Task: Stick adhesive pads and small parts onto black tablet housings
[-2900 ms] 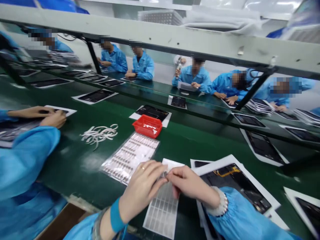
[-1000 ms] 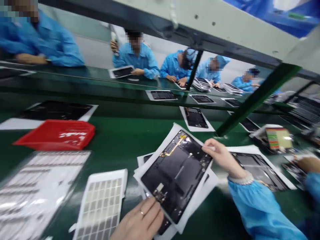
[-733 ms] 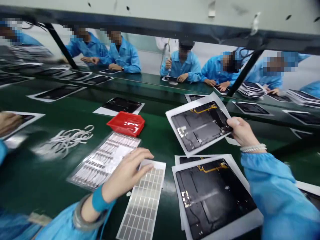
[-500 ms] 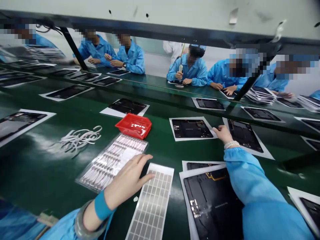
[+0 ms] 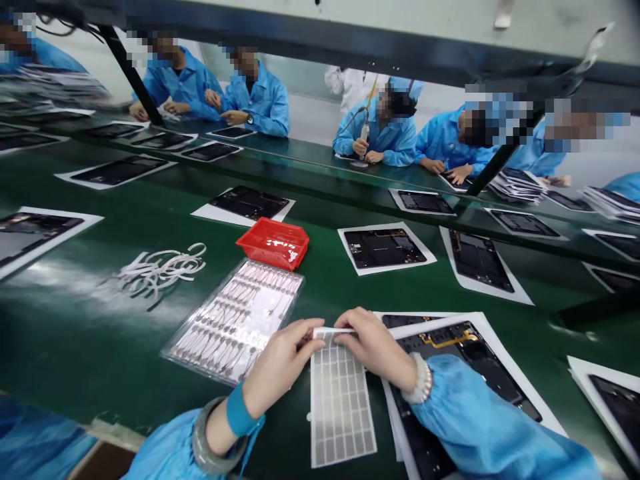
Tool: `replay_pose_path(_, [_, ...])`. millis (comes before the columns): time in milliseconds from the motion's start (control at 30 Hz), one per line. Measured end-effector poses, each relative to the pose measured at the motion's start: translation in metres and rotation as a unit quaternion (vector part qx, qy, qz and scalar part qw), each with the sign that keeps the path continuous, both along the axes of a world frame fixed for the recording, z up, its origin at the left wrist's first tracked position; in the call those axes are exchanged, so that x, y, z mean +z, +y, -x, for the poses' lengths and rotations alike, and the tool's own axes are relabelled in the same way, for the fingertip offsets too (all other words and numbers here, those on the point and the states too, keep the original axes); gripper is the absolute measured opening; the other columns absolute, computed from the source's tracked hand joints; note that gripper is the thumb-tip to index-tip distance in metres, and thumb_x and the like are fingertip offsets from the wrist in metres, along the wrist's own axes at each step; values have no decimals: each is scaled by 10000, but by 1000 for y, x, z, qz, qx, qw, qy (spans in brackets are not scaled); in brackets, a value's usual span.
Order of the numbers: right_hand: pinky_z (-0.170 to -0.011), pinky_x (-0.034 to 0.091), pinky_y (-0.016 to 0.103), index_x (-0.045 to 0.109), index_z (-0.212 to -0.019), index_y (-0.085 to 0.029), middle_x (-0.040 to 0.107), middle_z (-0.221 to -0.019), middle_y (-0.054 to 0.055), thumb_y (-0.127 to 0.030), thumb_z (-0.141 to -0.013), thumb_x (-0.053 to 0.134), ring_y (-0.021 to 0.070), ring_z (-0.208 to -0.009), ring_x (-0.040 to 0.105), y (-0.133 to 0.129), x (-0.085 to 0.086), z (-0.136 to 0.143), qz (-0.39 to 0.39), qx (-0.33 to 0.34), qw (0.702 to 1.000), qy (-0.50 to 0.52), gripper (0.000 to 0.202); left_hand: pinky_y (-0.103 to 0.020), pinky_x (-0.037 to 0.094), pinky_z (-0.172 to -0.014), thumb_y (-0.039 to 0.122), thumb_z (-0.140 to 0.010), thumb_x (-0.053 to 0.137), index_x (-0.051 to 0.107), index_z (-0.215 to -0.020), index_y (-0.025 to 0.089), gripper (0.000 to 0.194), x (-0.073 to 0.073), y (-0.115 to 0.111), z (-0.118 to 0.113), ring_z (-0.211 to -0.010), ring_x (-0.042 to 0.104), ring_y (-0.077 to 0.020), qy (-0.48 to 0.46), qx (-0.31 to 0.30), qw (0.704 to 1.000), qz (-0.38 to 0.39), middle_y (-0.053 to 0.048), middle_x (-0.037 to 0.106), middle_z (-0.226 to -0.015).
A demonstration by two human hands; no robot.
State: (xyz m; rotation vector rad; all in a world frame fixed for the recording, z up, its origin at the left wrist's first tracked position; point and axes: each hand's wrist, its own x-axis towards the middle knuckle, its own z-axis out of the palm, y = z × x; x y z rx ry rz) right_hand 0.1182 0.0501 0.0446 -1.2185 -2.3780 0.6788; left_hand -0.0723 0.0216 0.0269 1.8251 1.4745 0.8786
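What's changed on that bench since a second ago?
The right hand has let go of the black panel it carried, leaving it flat on the bench beyond the stack, and drawn back. It and the left hand now grasp the far edge of the gridded sheet, which has turned slightly. The red tray and white strips look unmoved.
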Motion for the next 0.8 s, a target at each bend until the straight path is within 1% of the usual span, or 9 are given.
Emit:
replay_pose_path(100, [-745,453,284,616,-872,-196,661,-846,-2,-181,-863,599,159,-832,606,13,0,-5,35,15,999,25,25,-284,500,-695,294,-868,501,609,-1006,219,190,3,-1,1,-724,614,-162,24,-7,1000,-10,3,642,-816])
replay_pose_path(200, [-678,463,230,646,-882,-210,676,-791,-19,-231,-952,451,120,-742,628,40,4,-20,48,27,998,-31,209,-280,488,-706,264,-878,488,606,-969,220,155,4,-1,0,-737,605,-157,35,-21,999,-17,7,616,-820])
replay_pose_path(267, [-691,454,239,656,-862,-191,675,-794,11,-212,-963,409,133,-762,631,65,5,-31,10,-18,995,-94,268,-272,482,-708,255,-881,487,605,-964,224,147,3,-1,-1,-740,601,-152,35,-33,999,-21,11,601,-825])
replay_pose_path(367, [-749,424,281,642,-857,-126,654,-904,98,-131,-912,473,184,-870,613,101,4,-37,-50,-92,985,-136,177,-261,474,-700,257,-883,497,611,-949,225,136,1,-1,-4,-732,592,-144,27,-40,999,-18,14,577,-813])
replay_pose_path(533, [-714,398,240,628,-841,-99,632,-886,93,-120,-928,427,132,-802,598,137,-2,-23,-74,-113,979,-151,220,-260,470,-721,273,-878,520,639,-894,224,130,0,1,-7,-774,591,-142,-4,-44,999,-2,-5,583,-888])
replay_pose_path(600, [-723,397,235,630,-874,-98,635,-902,90,-105,-917,444,130,-815,599,139,1,-16,-74,-107,980,-148,190,-264,473,-757,284,-877,525,643,-885,225,132,-2,3,-6,-831,600,-152,-15,-47,999,-5,-13,607,-930])
replay_pose_path(667, [-767,403,256,631,-912,-98,642,-939,108,-95,-905,461,156,-870,600,131,9,-11,-79,-95,983,-139,170,-269,472,-772,291,-876,528,641,-859,223,133,-3,4,-6,-855,605,-162,-17,-47,999,-4,-10,638,-903])
replay_pose_path(733, [-808,413,276,631,-934,-118,651,-965,108,-118,-916,462,174,-910,598,110,18,-6,-81,-69,987,-123,170,-272,468,-761,292,-878,526,634,-826,221,140,-5,5,-6,-838,610,-166,-12,-44,999,-1,-1,654,-841])
replay_pose_path(800, [-804,434,254,634,-924,-165,668,-946,57,-169,-929,476,151,-884,608,80,27,0,-69,-21,992,-105,158,-275,461,-753,286,-882,517,628,-804,218,151,-5,5,-6,-823,611,-166,-7,-40,999,-2,4,657,-811])
